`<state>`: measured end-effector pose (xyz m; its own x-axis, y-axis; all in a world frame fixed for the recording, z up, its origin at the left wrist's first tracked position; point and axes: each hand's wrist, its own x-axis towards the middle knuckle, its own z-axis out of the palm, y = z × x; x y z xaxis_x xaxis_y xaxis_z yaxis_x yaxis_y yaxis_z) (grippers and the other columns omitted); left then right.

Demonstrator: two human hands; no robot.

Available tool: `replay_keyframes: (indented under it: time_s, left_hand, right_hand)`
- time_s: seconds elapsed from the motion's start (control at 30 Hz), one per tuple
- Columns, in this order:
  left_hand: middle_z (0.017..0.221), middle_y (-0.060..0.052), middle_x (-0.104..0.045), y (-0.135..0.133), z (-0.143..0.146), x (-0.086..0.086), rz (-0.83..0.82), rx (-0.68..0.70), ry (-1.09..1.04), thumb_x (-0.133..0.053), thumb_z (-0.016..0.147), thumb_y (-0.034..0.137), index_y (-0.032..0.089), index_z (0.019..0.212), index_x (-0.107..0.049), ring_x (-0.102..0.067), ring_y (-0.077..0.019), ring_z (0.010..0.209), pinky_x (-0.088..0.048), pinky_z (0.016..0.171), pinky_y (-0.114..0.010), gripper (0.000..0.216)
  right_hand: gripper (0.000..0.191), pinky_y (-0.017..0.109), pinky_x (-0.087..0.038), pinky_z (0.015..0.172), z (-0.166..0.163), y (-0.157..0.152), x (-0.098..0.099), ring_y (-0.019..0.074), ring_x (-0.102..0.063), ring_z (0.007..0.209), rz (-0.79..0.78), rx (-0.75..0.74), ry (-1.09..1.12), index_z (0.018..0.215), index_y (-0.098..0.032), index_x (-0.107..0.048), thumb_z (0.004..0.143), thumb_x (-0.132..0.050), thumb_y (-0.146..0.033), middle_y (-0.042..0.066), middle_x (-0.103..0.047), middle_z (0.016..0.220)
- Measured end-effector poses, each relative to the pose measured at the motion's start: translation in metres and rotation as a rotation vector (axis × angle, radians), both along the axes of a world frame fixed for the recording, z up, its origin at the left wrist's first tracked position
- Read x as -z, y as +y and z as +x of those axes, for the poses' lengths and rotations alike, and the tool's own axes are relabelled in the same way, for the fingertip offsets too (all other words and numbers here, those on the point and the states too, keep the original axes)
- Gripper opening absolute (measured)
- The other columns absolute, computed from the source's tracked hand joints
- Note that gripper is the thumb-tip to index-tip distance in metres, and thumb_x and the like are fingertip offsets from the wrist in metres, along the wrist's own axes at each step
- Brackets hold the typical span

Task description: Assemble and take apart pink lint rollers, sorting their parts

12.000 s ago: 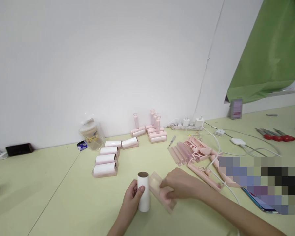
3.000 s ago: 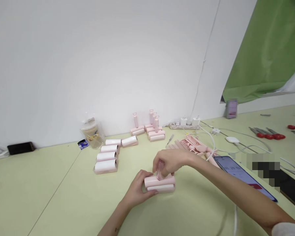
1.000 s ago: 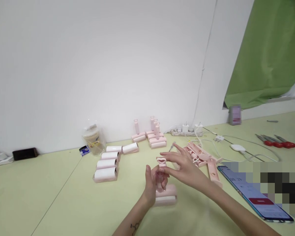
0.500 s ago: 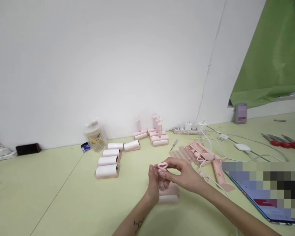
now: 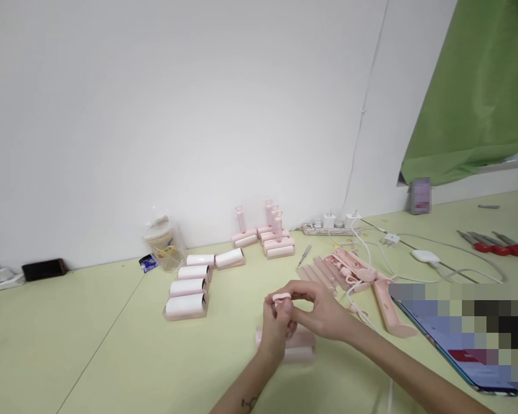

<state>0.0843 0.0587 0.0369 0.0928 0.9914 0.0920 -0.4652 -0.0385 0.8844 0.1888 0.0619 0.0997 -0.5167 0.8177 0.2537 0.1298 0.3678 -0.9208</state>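
Observation:
Both hands meet at the upright handle of a pink lint roller (image 5: pixel 301 348), whose head with a white roll lies on the table below them. My left hand (image 5: pixel 275 326) is closed round the handle, mostly hiding it. At the top, the fingers of my right hand (image 5: pixel 317 309) pinch a pink loop end piece (image 5: pixel 282 297); whether it is fully seated on the handle is hidden. Right of the hands lie clear pinkish tubes (image 5: pixel 318 273) and a pile of pink plastic parts (image 5: pixel 349 265). One long pink roller cover (image 5: pixel 391 307) lies nearest.
White rolls in pink holders (image 5: pixel 185 305) line the left. Several lint rollers with upright handles (image 5: pixel 278 244) stand by the wall. A bagged cup (image 5: pixel 162 241), a screwdriver (image 5: pixel 304 255), a power strip (image 5: pixel 330 230), cables, a large phone (image 5: pixel 440 339) and red-handled tools (image 5: pixel 501 248) surround the work area.
The loop end piece has turned from facing up with its opening showing to nearly edge-on. My left hand has shifted slightly right and its thumb now presses near the loop.

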Motion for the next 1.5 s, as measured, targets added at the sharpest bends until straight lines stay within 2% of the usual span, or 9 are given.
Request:
replay_keyframes:
  time_s: [0.13, 0.37, 0.67, 0.93, 1.07, 1.17, 1.33, 1.4, 1.5]
  left_hand:
    - [0.030, 0.012, -0.024, 0.000, 0.000, 0.004, 0.016, -0.017, -0.021, -0.059, 0.043, 0.072, 0.020, 0.049, -0.033, -0.019, -0.0008, 0.028, -0.013, 0.030, -0.016, 0.058]
    - [0.038, 0.012, -0.029, -0.004, 0.000, -0.001, -0.066, -0.091, -0.019, -0.065, 0.047, 0.063, 0.019, 0.058, -0.036, -0.023, -0.0014, 0.031, -0.016, 0.032, -0.016, 0.054]
    - [0.046, 0.009, -0.034, -0.007, 0.004, -0.005, -0.132, -0.113, -0.015, -0.065, 0.048, 0.062, 0.019, 0.060, -0.040, -0.031, -0.0043, 0.040, -0.022, 0.036, -0.017, 0.050]
    - [0.053, 0.007, -0.041, -0.007, -0.001, 0.001, -0.081, -0.129, 0.042, -0.070, 0.050, 0.050, 0.019, 0.063, -0.043, -0.039, -0.0070, 0.048, -0.031, 0.042, -0.019, 0.043]
    - [0.042, 0.010, -0.033, -0.003, -0.001, 0.006, -0.001, -0.031, 0.069, -0.061, 0.056, 0.059, 0.019, 0.063, -0.043, -0.029, -0.0045, 0.036, -0.022, 0.036, -0.018, 0.044]
    - [0.035, 0.010, -0.030, -0.002, -0.009, 0.006, 0.093, 0.108, 0.119, -0.057, 0.051, 0.069, 0.018, 0.055, -0.043, -0.026, -0.0041, 0.032, -0.023, 0.036, -0.019, 0.053]
    - [0.071, -0.005, -0.058, 0.010, -0.047, -0.016, 0.307, 0.271, 0.281, -0.050, 0.049, 0.076, 0.013, 0.073, -0.059, -0.053, -0.0171, 0.065, -0.043, 0.067, -0.030, 0.068]
    - [0.090, -0.008, -0.059, 0.020, -0.065, -0.027, 0.394, 0.141, 0.401, -0.044, 0.061, 0.073, 0.015, 0.088, -0.059, -0.051, -0.0221, 0.088, -0.037, 0.086, -0.035, 0.065]
    - [0.095, -0.006, -0.056, 0.029, -0.088, -0.027, 0.339, -0.394, 0.422, -0.035, 0.076, 0.061, 0.019, 0.097, -0.054, -0.049, -0.0217, 0.095, -0.034, 0.089, -0.035, 0.051]
  right_hand:
    - [0.014, 0.027, -0.050, 0.065, -0.002, 0.002, 0.000, 0.0168, -0.061, 0.074, 0.174, 0.011, -0.131, 0.084, -0.018, -0.064, 0.078, -0.054, -0.025, 0.005, -0.066, 0.082]
    - [0.025, 0.031, -0.049, 0.075, -0.015, 0.001, 0.026, 0.0187, -0.059, 0.090, 0.406, 0.074, 0.041, 0.095, -0.018, -0.061, 0.084, -0.039, -0.022, 0.009, -0.065, 0.099]
    - [0.030, 0.027, -0.050, 0.060, -0.015, -0.003, 0.020, 0.0168, -0.062, 0.069, 0.340, 0.127, 0.011, 0.088, -0.018, -0.065, 0.085, -0.037, -0.030, 0.007, -0.068, 0.081]
    - [0.031, 0.032, -0.048, 0.074, -0.021, -0.004, 0.037, 0.0208, -0.060, 0.087, 0.276, 0.070, 0.207, 0.092, -0.019, -0.063, 0.086, -0.037, -0.036, 0.009, -0.066, 0.093]
    - [0.029, 0.031, -0.047, 0.073, -0.020, -0.003, 0.036, 0.0184, -0.059, 0.083, 0.152, 0.066, 0.159, 0.092, -0.020, -0.060, 0.087, -0.036, -0.035, 0.007, -0.064, 0.092]
    - [0.022, 0.031, -0.044, 0.078, -0.011, -0.003, 0.022, 0.0187, -0.053, 0.093, 0.296, 0.029, -0.018, 0.094, -0.020, -0.056, 0.085, -0.042, -0.033, 0.007, -0.057, 0.102]
    - [0.014, 0.024, -0.041, 0.062, -0.002, 0.001, -0.006, 0.0145, -0.049, 0.072, 0.426, 0.015, -0.295, 0.076, -0.019, -0.055, 0.079, -0.054, -0.033, 0.001, -0.053, 0.077]
    - [0.015, 0.022, -0.039, 0.056, -0.003, 0.015, -0.017, 0.0121, -0.048, 0.064, 0.393, 0.045, -0.271, 0.079, -0.019, -0.056, 0.081, -0.051, -0.032, 0.001, -0.053, 0.076]
    - [0.022, 0.022, -0.038, 0.054, -0.008, 0.055, -0.039, 0.0120, -0.049, 0.062, 0.418, 0.187, -0.181, 0.087, -0.017, -0.059, 0.080, -0.051, -0.036, 0.001, -0.056, 0.076]
